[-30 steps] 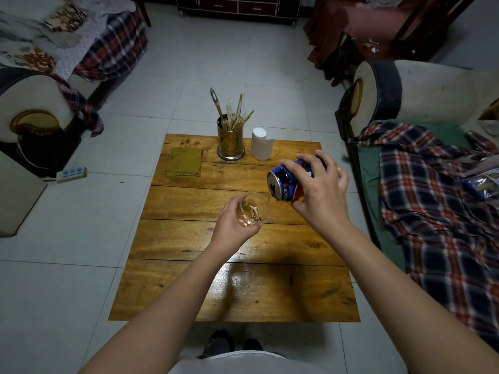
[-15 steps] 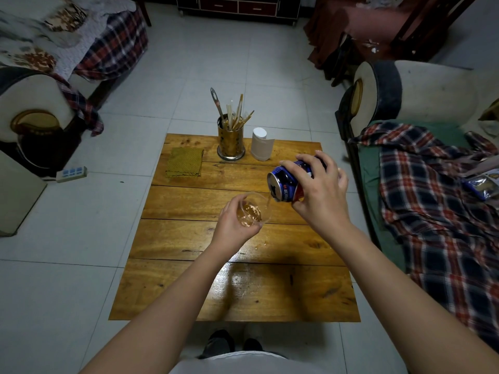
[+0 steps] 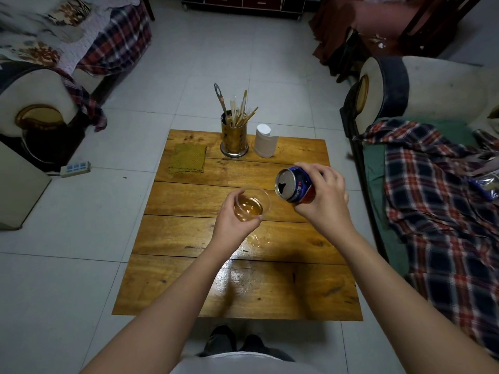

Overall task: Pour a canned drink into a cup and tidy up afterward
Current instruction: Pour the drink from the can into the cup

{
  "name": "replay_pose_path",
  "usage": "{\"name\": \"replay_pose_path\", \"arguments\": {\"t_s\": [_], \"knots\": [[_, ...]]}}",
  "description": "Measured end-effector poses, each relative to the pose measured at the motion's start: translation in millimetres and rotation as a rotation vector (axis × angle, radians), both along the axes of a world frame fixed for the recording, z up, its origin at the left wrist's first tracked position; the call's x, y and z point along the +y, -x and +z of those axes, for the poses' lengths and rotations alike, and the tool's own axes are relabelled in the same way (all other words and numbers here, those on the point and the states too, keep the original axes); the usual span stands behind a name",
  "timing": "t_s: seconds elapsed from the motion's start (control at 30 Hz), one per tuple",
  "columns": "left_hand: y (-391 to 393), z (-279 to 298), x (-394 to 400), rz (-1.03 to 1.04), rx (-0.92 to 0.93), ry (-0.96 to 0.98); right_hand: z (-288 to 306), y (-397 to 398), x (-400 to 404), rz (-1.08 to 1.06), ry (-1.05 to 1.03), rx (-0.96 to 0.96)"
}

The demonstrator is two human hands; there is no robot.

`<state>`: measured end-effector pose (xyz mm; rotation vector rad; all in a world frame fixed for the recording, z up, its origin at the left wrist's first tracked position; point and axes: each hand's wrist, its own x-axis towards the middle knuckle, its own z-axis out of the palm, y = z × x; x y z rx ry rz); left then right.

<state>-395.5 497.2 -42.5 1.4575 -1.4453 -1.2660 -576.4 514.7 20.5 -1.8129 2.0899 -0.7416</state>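
1. The can (image 3: 294, 184), grasped in the right hand (image 3: 322, 201), had tipped back from the cup (image 3: 252, 202) since half a second earlier; its mouth stood apart from the rim, so pouring looked paused or finished.
2. The left hand (image 3: 233, 221) clasped the cup, part-filled with amber drink, above the table (image 3: 243, 282).
3. Whether the can held more was hidden.

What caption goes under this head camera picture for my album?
Left hand holds a cup of amber drink beside the tilted can in the right hand.

Home living room, sofas (image 3: 432, 85), low table (image 3: 189, 238)
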Motion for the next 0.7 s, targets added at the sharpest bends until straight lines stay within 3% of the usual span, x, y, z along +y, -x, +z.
{"name": "replay_pose_path", "arguments": {"t_s": [0.27,0.5,0.7], "knots": [[-7.2,-6.0,-2.7,0.016,0.054,-0.038,-19.5,1.0,0.0,-0.078,-0.075,-0.540],[-9.1,-26.7,-16.8,0.018,0.029,-0.073,-36.9,2.9,-0.3,-0.124,-0.115,-0.775],[-9.2,-58.9,-33.8,0.037,0.002,-0.098,-68.5,5.4,-4.0,-0.186,-0.150,-0.855]]}}
